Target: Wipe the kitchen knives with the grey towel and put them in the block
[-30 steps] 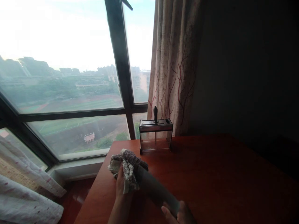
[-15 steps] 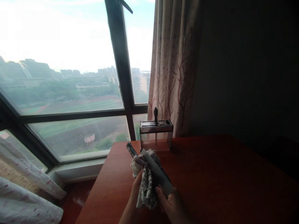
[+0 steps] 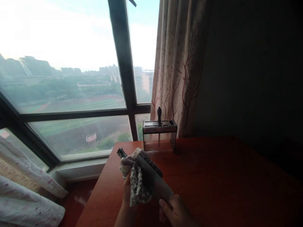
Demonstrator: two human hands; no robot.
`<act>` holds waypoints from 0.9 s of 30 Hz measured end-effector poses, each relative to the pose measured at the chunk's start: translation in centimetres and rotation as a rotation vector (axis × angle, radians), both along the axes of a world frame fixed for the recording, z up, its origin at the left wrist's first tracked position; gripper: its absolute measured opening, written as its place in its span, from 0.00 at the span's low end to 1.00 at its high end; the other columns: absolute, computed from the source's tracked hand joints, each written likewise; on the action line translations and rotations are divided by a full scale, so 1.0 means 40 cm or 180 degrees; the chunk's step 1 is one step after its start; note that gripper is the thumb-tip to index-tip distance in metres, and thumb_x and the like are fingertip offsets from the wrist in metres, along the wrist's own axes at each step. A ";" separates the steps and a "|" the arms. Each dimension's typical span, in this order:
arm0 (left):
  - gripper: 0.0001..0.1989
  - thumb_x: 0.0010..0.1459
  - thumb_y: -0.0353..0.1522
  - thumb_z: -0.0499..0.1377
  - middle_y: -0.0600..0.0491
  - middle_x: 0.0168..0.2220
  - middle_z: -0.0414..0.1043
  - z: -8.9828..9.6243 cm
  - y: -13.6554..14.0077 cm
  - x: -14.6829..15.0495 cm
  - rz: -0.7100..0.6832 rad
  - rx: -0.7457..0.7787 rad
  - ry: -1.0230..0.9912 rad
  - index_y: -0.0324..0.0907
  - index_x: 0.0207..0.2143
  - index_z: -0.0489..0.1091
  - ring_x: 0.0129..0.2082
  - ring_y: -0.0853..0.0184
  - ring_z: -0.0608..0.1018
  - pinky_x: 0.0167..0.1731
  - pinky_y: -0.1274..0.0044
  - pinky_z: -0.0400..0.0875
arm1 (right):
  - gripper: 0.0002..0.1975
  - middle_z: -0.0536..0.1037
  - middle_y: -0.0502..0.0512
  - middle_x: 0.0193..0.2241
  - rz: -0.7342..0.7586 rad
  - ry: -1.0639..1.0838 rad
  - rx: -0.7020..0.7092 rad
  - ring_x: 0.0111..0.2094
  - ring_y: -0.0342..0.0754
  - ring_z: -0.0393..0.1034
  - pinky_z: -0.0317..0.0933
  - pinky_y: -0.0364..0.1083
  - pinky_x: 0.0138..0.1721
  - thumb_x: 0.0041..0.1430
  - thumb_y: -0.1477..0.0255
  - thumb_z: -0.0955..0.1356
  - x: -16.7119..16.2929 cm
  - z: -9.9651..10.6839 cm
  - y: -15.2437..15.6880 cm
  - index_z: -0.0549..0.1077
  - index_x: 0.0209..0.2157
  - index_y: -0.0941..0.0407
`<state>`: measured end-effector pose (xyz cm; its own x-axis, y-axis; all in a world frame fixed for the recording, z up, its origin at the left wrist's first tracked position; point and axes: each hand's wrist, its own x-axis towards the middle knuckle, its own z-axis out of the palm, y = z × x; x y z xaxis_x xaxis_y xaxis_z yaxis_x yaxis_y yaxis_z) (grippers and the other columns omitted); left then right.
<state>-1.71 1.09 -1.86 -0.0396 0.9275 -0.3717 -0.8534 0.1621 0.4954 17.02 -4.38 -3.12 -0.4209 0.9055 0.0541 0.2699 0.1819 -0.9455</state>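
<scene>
A kitchen knife [image 3: 159, 182] with a wide grey blade points from upper left down to the right above the table. Its dark handle [image 3: 121, 152] sticks out at the far left end. A fluffy grey-and-white cloth [image 3: 140, 186] is bunched about the blade near the handle. My left hand [image 3: 127, 189] is closed on this cloth, its fingers mostly covered. With thumb and fingers, my right hand [image 3: 174, 208] pinches the lower right end of the blade. Beyond the knife stands a clear knife block [image 3: 160, 126] holding another dark-handled knife [image 3: 159, 115].
The reddish-brown wooden table [image 3: 213, 176] lies under my hands. At its far left are a large window [image 3: 78, 132] and sill, with a patterned curtain [image 3: 177, 69] behind the block. A white curtain [image 3: 28, 205] hangs at lower left.
My left hand, the cloth and the knife's handle end have shifted left. The knife lies at a flatter slant, and more of the blade shows between cloth and right hand.
</scene>
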 end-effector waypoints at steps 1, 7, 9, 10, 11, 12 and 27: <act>0.06 0.51 0.36 0.64 0.52 0.26 0.81 0.004 0.001 0.001 0.0054 -0.0053 -0.0063 0.43 0.26 0.77 0.29 0.61 0.82 0.42 0.71 0.76 | 0.32 0.69 0.51 0.13 -0.0032 -0.0016 0.0011 0.18 0.43 0.67 0.58 0.40 0.25 0.66 0.51 0.54 0.003 -0.003 -0.001 0.68 0.17 0.56; 0.05 0.48 0.32 0.65 0.51 0.23 0.80 0.038 -0.007 0.035 -0.0161 -0.0023 -0.0145 0.38 0.24 0.77 0.35 0.56 0.83 0.46 0.69 0.75 | 0.35 0.58 0.47 0.08 -0.0416 0.0051 0.0046 0.14 0.41 0.58 0.52 0.42 0.22 0.64 0.48 0.54 -0.004 -0.042 0.000 0.57 0.10 0.54; 0.06 0.47 0.32 0.66 0.49 0.24 0.80 0.037 -0.014 0.056 -0.0324 -0.0081 -0.0123 0.38 0.23 0.77 0.36 0.54 0.82 0.45 0.68 0.75 | 0.34 0.57 0.47 0.08 -0.0511 0.0180 -0.0140 0.13 0.40 0.55 0.49 0.42 0.20 0.63 0.47 0.55 -0.016 -0.055 0.002 0.58 0.10 0.54; 0.06 0.46 0.32 0.67 0.49 0.24 0.80 0.033 -0.017 0.066 -0.0398 -0.0147 -0.0095 0.37 0.23 0.77 0.36 0.53 0.82 0.45 0.68 0.75 | 0.34 0.57 0.46 0.08 -0.0585 0.0266 -0.0244 0.13 0.39 0.53 0.46 0.42 0.19 0.62 0.46 0.55 -0.022 -0.058 0.004 0.58 0.11 0.54; 0.06 0.45 0.32 0.67 0.49 0.24 0.80 0.029 -0.019 0.075 -0.0453 -0.0213 -0.0051 0.37 0.23 0.77 0.36 0.53 0.82 0.44 0.68 0.75 | 0.33 0.56 0.45 0.09 -0.0664 0.0355 -0.0334 0.13 0.39 0.52 0.44 0.42 0.18 0.61 0.46 0.56 -0.028 -0.057 0.006 0.58 0.13 0.54; 0.06 0.45 0.32 0.68 0.49 0.24 0.80 0.023 -0.021 0.084 -0.0487 -0.0262 0.0004 0.37 0.24 0.77 0.36 0.53 0.82 0.44 0.68 0.75 | 0.32 0.56 0.45 0.10 -0.0737 0.0436 -0.0388 0.14 0.39 0.50 0.42 0.42 0.17 0.61 0.45 0.57 -0.033 -0.054 0.008 0.58 0.14 0.54; 0.05 0.51 0.32 0.63 0.52 0.24 0.80 0.013 -0.001 0.008 -0.0058 -0.0136 0.0038 0.39 0.27 0.78 0.26 0.62 0.82 0.39 0.72 0.77 | 0.32 0.61 0.48 0.11 -0.0469 -0.0168 -0.0060 0.18 0.42 0.60 0.51 0.43 0.24 0.64 0.49 0.55 -0.013 -0.058 -0.026 0.57 0.12 0.54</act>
<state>-1.37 1.03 -1.34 -0.0276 0.9114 -0.4105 -0.8442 0.1986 0.4978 16.52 -5.41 -5.45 -0.2853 0.9583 0.0178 0.3416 0.1190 -0.9323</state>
